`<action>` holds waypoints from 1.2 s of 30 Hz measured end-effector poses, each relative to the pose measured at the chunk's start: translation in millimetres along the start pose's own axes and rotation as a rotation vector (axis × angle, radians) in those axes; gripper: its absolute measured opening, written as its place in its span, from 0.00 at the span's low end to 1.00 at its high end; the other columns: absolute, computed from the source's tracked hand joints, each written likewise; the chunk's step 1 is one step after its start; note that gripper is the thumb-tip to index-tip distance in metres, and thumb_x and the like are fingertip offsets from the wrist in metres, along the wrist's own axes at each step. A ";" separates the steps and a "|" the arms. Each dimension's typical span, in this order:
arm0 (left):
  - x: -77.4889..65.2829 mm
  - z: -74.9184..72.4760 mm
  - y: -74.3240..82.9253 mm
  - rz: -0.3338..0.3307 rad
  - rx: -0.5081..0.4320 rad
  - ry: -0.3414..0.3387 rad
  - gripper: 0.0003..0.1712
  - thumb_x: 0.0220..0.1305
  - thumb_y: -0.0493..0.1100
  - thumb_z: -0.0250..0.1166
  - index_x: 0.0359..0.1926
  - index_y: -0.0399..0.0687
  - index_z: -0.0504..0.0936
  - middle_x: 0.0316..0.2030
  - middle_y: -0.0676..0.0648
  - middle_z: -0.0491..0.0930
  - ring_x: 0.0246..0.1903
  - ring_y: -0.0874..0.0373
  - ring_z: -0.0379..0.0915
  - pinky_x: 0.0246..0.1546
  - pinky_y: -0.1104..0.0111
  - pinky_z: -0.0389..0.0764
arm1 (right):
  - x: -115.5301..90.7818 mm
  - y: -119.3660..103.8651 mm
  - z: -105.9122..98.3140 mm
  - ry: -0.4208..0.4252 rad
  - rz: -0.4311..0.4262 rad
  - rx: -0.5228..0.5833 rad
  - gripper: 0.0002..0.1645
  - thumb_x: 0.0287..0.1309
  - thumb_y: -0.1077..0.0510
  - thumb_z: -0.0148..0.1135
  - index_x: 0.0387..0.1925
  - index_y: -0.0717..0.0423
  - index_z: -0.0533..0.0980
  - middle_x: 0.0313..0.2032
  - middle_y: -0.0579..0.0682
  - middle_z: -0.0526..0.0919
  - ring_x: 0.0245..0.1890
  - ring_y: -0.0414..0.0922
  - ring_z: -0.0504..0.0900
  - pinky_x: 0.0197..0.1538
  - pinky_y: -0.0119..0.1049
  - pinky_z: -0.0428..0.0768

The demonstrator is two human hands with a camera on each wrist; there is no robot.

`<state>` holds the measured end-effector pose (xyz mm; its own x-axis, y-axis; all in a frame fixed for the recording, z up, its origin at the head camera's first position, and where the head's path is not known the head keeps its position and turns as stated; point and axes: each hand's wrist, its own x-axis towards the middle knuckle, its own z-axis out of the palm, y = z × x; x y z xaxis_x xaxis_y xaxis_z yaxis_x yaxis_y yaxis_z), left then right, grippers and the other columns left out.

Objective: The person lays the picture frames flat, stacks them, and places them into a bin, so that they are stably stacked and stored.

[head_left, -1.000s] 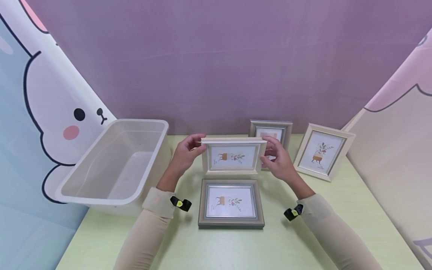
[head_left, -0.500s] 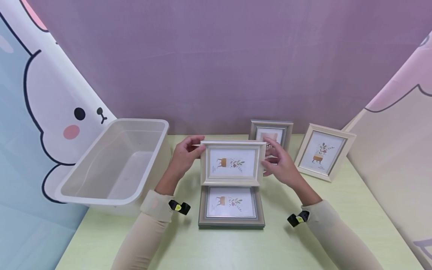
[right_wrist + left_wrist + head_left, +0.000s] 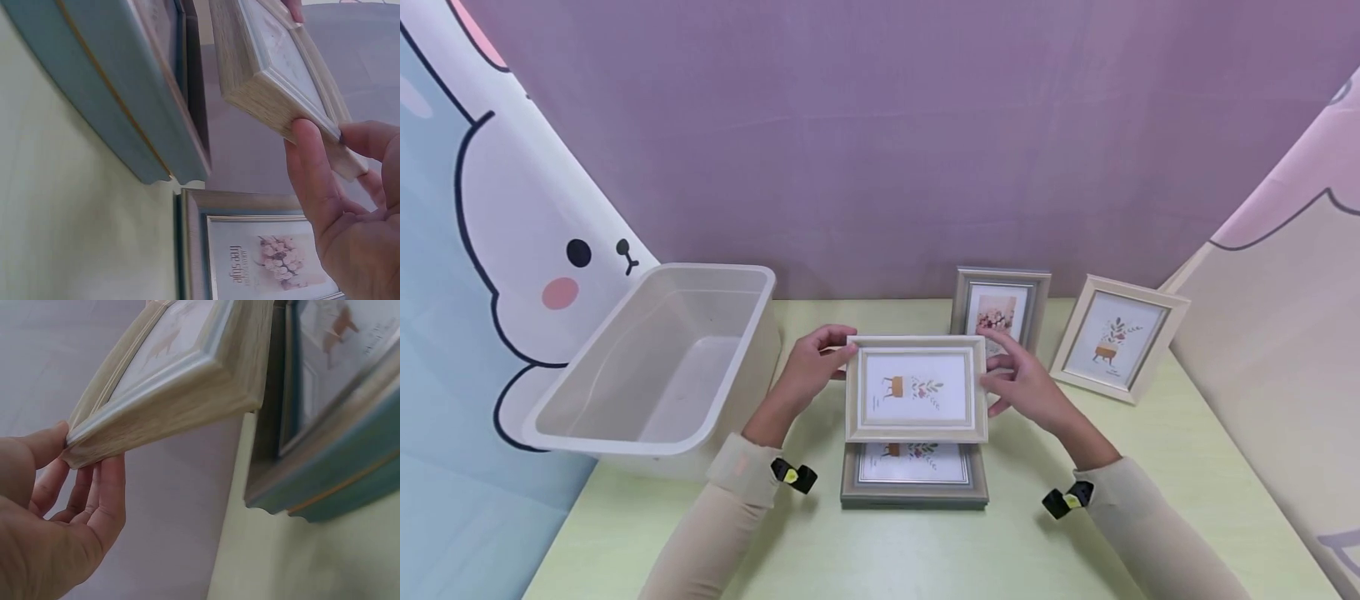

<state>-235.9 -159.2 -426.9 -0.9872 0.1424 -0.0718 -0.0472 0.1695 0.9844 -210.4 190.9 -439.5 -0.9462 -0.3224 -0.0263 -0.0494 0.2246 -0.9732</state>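
Observation:
A cream picture frame (image 3: pixel 917 435) with a potted-plant print is held between both hands, tilted, its near edge over the grey frames. My left hand (image 3: pixel 811 367) pinches its far left corner, thumb on the front and fingers behind, as the left wrist view shows. My right hand (image 3: pixel 1026 383) grips the far right end; in the right wrist view its thumb and fingers take the frame's edge. Below lies a stack of two grey picture frames (image 3: pixel 913 492), face up, the upper one partly covered by the cream frame.
A whitish plastic bin (image 3: pixel 752 358) stands at the left on the pale green table (image 3: pixel 895 554). Behind my right hand a grey frame (image 3: pixel 1041 292) with a flower print stands upright. Another cream frame (image 3: pixel 1075 333) stands at the right, by the patterned wall.
The cream frame has tipped from nearly upright toward flat and come nearer, so it now overlaps the upper grey frame. Both hands moved down with it, keeping their hold.

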 end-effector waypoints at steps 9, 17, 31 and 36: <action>-3.1 0.2 -20.3 -0.068 0.005 -0.059 0.19 0.71 0.39 0.64 0.61 0.40 0.78 0.53 0.39 0.78 0.47 0.52 0.80 0.42 0.60 0.89 | -5.1 15.5 6.4 -0.042 0.073 0.000 0.46 0.66 0.68 0.62 0.79 0.44 0.54 0.52 0.70 0.78 0.36 0.52 0.86 0.30 0.56 0.87; -7.8 1.5 -32.3 -0.114 0.036 -0.076 0.18 0.71 0.38 0.64 0.60 0.41 0.79 0.50 0.40 0.78 0.41 0.54 0.82 0.43 0.56 0.89 | -9.3 23.2 11.5 -0.076 0.100 -0.007 0.45 0.67 0.67 0.61 0.79 0.49 0.54 0.45 0.66 0.78 0.35 0.50 0.86 0.31 0.55 0.87; -12.4 0.5 -44.8 -0.147 0.151 -0.165 0.19 0.73 0.42 0.63 0.60 0.41 0.78 0.45 0.43 0.79 0.39 0.56 0.78 0.42 0.64 0.86 | -15.1 31.3 14.6 -0.131 0.128 -0.034 0.43 0.66 0.65 0.63 0.77 0.50 0.58 0.44 0.64 0.72 0.37 0.51 0.83 0.37 0.51 0.89; -15.6 2.0 -46.0 -0.164 0.175 -0.173 0.18 0.73 0.43 0.63 0.59 0.40 0.79 0.45 0.42 0.79 0.39 0.55 0.78 0.42 0.63 0.86 | -17.4 33.1 15.2 -0.138 0.166 -0.044 0.42 0.65 0.64 0.64 0.77 0.51 0.58 0.44 0.61 0.71 0.36 0.49 0.83 0.37 0.50 0.89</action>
<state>-218.1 -167.3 -471.4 -0.9272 0.2612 -0.2684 -0.1617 0.3672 0.9160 -190.8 190.0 -474.8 -0.8899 -0.3999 -0.2193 0.0866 0.3239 -0.9421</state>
